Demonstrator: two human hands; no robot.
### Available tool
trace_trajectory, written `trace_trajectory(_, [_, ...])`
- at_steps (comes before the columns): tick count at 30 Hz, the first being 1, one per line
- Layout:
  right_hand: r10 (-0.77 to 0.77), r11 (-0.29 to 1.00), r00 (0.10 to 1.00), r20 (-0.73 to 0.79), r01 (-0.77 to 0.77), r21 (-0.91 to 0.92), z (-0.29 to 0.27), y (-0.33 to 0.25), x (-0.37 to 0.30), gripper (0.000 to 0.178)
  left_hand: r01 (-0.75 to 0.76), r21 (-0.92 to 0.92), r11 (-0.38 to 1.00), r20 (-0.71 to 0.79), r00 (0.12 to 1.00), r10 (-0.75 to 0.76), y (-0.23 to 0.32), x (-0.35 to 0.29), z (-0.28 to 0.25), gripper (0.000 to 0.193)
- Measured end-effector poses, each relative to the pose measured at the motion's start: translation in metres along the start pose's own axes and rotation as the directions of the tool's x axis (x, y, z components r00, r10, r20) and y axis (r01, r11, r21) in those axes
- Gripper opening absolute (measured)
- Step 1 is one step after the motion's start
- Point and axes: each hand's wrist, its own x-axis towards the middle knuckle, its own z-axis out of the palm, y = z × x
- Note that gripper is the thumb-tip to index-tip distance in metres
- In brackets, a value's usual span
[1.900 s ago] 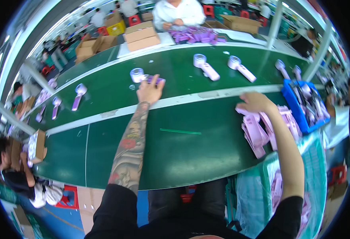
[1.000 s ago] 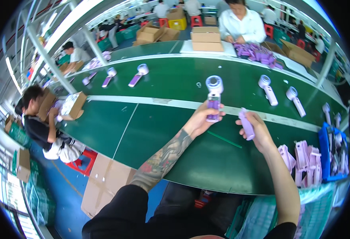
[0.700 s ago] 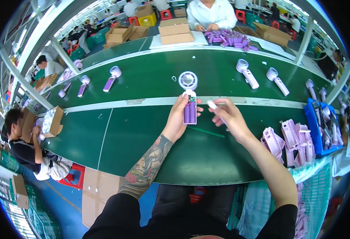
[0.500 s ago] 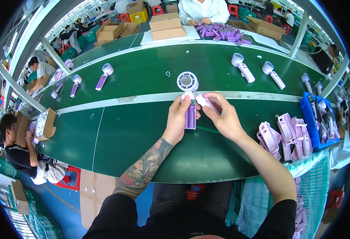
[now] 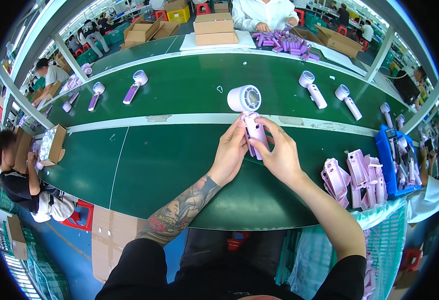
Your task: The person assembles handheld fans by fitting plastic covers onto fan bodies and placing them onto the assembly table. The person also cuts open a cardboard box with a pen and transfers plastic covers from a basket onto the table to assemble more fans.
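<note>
A pale lilac handheld fan (image 5: 240, 99) stands upright in front of me, its round grille turned to the right. My left hand (image 5: 229, 154) is closed round the left side of its handle. A lilac handle cover (image 5: 256, 131) lies against the front of the handle, slightly tilted. My right hand (image 5: 282, 152) grips this cover between thumb and fingers and presses it to the handle. Darker purple shows along the handle's left edge, while the cover hides most of the inside.
Lilac shells (image 5: 335, 181) lie in stacks at the right, beside a blue bin (image 5: 390, 165) of parts. More fans (image 5: 315, 94) rest on the green belt (image 5: 189, 90). Across it, a person in a white sleeve (image 5: 249, 19) handles purple cells (image 5: 289, 41). Another person (image 5: 17, 170) sits at left.
My right hand has brought the cover from beside the fan onto the front of its handle, hiding the purple inside. The fan's head has turned from facing me toward the right.
</note>
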Motion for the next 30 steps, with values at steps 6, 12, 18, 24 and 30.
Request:
trace_trajectory(6, [-0.123, 0.988, 0.992, -0.002, 0.122, -0.095, 0.001, 0.0, 0.0, 0.05, -0.077, 0.124, 0.989, 0.047, 0.996, 0.071, -0.006, 0.002, -0.004, 0.049])
trace_trajectory(12, [-0.123, 0.961, 0.992, 0.014, 0.123, -0.249, -0.003, -0.004, 0.002, 0.051, -0.102, 0.127, 0.987, 0.058, 0.994, 0.095, -0.008, 0.004, -0.006, 0.052])
trace_trajectory(18, [-0.193, 0.937, 0.981, 0.03, 0.193, -0.29, 0.006, 0.0, 0.0, 0.056, -0.026, 0.17, 0.985, 0.052, 0.999, 0.017, -0.002, 0.007, -0.015, 0.049])
trace_trajectory(24, [0.418, 0.731, 0.873, 0.249, -0.487, 0.478, -0.003, 0.007, 0.004, 0.053, -0.269, 0.341, 0.901, 0.18, 0.959, 0.218, -0.007, 0.011, -0.013, 0.045])
trace_trajectory(30, [0.335, 0.936, 0.906, 0.257, -0.351, 0.018, -0.015, 0.0, 0.006, 0.04, -0.386, 0.687, 0.616, 0.283, 0.923, 0.262, -0.009, 0.012, -0.022, 0.047])
